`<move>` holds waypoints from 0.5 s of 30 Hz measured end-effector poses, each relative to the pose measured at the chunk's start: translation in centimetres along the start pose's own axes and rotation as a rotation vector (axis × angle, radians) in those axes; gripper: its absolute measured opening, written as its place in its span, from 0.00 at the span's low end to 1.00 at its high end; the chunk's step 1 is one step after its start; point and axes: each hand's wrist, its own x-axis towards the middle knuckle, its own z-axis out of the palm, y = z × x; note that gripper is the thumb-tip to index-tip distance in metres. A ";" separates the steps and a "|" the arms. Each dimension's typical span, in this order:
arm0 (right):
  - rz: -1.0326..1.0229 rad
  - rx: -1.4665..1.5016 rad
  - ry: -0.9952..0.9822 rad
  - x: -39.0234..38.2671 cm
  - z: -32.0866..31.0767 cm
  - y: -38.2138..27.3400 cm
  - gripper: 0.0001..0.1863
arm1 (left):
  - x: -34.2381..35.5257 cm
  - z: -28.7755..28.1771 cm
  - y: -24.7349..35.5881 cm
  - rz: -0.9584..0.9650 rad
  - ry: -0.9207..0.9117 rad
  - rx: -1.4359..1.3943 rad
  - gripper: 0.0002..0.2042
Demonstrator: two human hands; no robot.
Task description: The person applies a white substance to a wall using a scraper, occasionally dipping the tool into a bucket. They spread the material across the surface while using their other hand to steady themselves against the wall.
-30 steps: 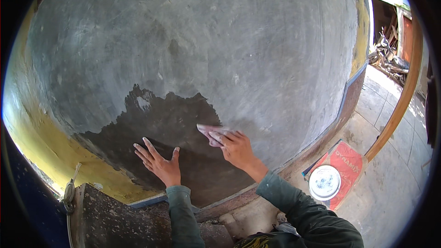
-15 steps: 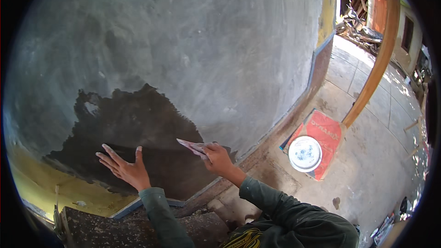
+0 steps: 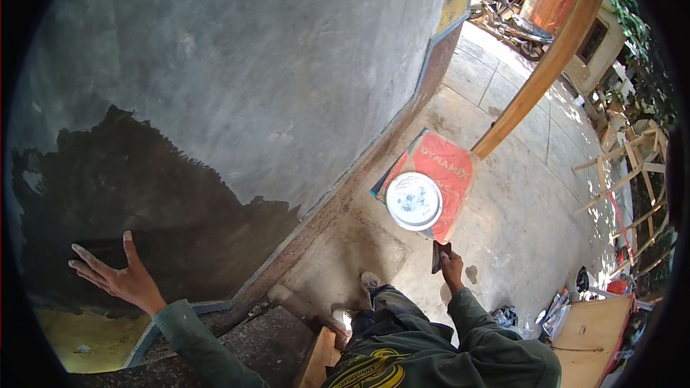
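My left hand (image 3: 123,279) is held up with its fingers spread and nothing in it, in front of the dark patch (image 3: 136,179) on the grey wall (image 3: 273,43). Pale residue coats its fingertips. My right hand (image 3: 453,267) is closed on a flat, dark scraper (image 3: 439,254), whose exact kind is hard to make out at this angle. The scraper is just beside the corner of a red paper sack (image 3: 451,172) lying on the floor. On that sack stands a round white container (image 3: 414,201) with smears of pale and grey material inside.
A slanting wooden post (image 3: 532,79) rises beyond the sack. At my lower left is a dark speckled ledge (image 3: 266,345). Wooden frames (image 3: 636,165) stand at the right, with a tan board (image 3: 591,330) below them. A motorcycle (image 3: 521,27) is parked in the far background.
My right hand has swung from the wall down to the right, bringing the scraper beside the sack. The view has turned rightward. My left hand stays raised by the dark patch.
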 end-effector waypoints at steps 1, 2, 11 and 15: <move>0.046 0.023 0.050 -0.1 -1.3 1.1 0.11 | -0.1 -0.1 -0.1 -0.005 0.002 0.004 0.44; 0.050 0.022 0.055 -0.1 -2.4 1.8 0.11 | 0.0 -0.7 0.1 -0.065 -0.027 -0.002 0.43; 0.100 -0.200 0.133 1.3 -8.0 5.0 0.19 | -6.5 1.9 6.6 -0.119 -0.176 -0.199 0.42; 0.121 -0.079 0.081 2.7 -9.5 3.2 0.18 | -8.6 3.3 2.9 0.049 -0.088 0.035 0.45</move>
